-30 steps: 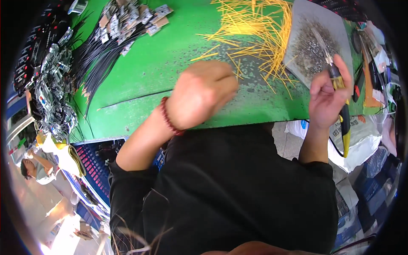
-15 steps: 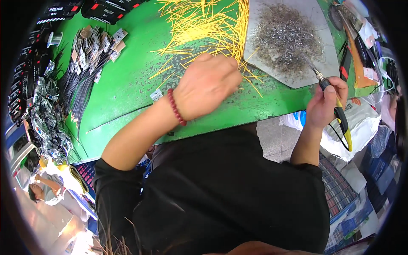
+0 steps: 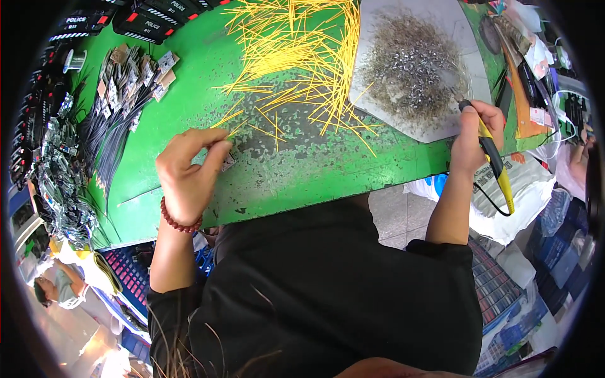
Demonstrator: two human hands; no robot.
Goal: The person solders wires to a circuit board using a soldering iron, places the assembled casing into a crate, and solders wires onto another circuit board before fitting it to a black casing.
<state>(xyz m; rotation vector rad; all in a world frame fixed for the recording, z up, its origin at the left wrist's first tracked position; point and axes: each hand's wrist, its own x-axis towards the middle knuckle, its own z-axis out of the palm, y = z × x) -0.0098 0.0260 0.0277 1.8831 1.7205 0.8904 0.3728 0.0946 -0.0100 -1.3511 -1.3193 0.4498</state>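
Note:
My left hand (image 3: 188, 173) is closed in a pinch over the green bench, thumb against forefinger. A short bit of thin yellow wire (image 3: 237, 130) shows at its fingertips. Just below the fingers lies a small circuit board (image 3: 228, 162), partly hidden by the hand; a thin black wire (image 3: 140, 198) runs out to the left of it. My right hand (image 3: 477, 135) grips a soldering iron (image 3: 496, 165) with a yellow and black handle. Its tip points up and left over solder scraps (image 3: 419, 69) heaped on a grey board (image 3: 435, 131).
Loose yellow wires (image 3: 296, 53) lie spread at the back middle. To the left is a bundle of circuit boards with black wires (image 3: 123, 85), beside wrapped parts (image 3: 60, 170), a solder spool (image 3: 74, 61) and black cases (image 3: 148, 25). Tools and a white bag (image 3: 520, 195) are at right.
My left hand has moved left from the yellow wires to the small circuit board, now pinching. The right hand with the soldering iron has shifted slightly up and left, its tip nearer the scraps.

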